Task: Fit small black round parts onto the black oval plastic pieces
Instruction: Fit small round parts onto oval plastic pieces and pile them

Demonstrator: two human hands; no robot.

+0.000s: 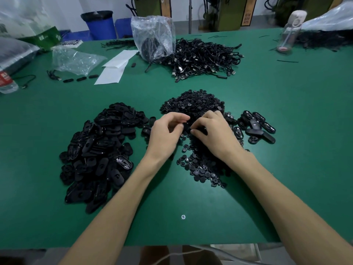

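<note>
A big heap of black oval plastic pieces point(99, 150) lies on the left of the green table point(286, 131). A pile of small black round parts point(193, 104) sits in the middle and spreads toward me. A smaller group of oval pieces point(256, 127) lies to the right. My left hand point(166, 132) and my right hand point(215, 132) meet over the round parts, fingers curled. Between their fingertips sits a black piece point(188, 127), mostly hidden; I cannot tell whether it is oval or round.
A tangle of black cables point(202, 58) and a clear plastic bag point(152, 37) lie at the back. White paper sheets point(114, 67), another bag point(74, 60) and bottles point(288, 31) stand further off. A screw head point(183, 217) sits in the table near me.
</note>
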